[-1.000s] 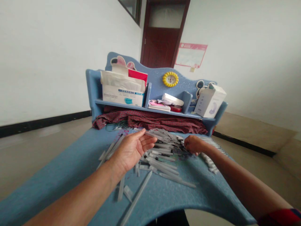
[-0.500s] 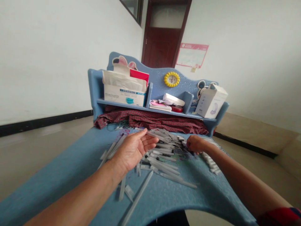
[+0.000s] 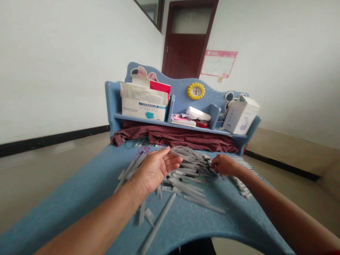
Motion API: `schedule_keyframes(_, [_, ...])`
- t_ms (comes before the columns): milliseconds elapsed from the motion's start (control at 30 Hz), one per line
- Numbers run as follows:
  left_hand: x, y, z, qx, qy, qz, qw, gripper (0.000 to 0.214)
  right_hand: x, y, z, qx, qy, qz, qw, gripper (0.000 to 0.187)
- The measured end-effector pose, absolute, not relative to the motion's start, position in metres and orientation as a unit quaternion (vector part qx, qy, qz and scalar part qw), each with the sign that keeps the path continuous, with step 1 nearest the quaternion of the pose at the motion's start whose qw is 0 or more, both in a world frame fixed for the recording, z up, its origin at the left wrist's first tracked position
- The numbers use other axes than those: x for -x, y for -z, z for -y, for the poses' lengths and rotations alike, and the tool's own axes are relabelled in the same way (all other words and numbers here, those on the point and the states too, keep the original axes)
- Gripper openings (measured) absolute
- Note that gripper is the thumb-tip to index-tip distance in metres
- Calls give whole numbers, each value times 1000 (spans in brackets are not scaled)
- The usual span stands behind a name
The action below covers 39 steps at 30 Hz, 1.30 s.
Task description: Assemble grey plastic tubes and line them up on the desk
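the pens [image 3: 189, 190] are heaped on the blue table [image 3: 212, 225], mostly between the two hands. the left hand [image 3: 155, 170] is held at the heap's left, thumb parted from loosely bent fingers. the right hand [image 3: 224, 165] is set at its right edge, fingers curled narrow (whether a pen is gripped cannot be told). a checked cloth [image 3: 186, 136] is bunched behind.

pens [image 3: 188, 188] | translucent grey-white, some black parts | loose, overlapping heap | lying on blue desk [image 3: 217, 226]
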<state>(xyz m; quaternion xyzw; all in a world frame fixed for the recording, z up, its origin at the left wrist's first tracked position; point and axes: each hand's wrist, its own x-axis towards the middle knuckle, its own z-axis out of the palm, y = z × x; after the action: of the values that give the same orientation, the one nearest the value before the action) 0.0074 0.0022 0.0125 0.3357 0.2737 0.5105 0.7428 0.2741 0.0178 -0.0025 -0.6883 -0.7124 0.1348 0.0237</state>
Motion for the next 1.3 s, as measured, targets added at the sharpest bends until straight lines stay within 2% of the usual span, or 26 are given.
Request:
schedule_keyframes(200, [-6,-9,-4,-340,-509,-262,746,26,-273,10,-10,676,-184,699,144,33])
schedule_keyframes(433, [-7,-7,-4,-348,-509,-267,740,24,-253,25,13,600,-276,721,211,28])
schedule_keyframes(833, [-10,-11,-1,-356,-505,-274,737,24,-245,26,20,527,-82,837,121,19])
schedule_keyframes(1100, [-9,-7,-4,-365,-503,-264,738,22,-244,10,15,547,-58,835,9,23])
schedule_keyframes(1300, [-9,-6,-4,-365,-501,-259,741,19,-230,7,15,553,-70,829,-37,25])
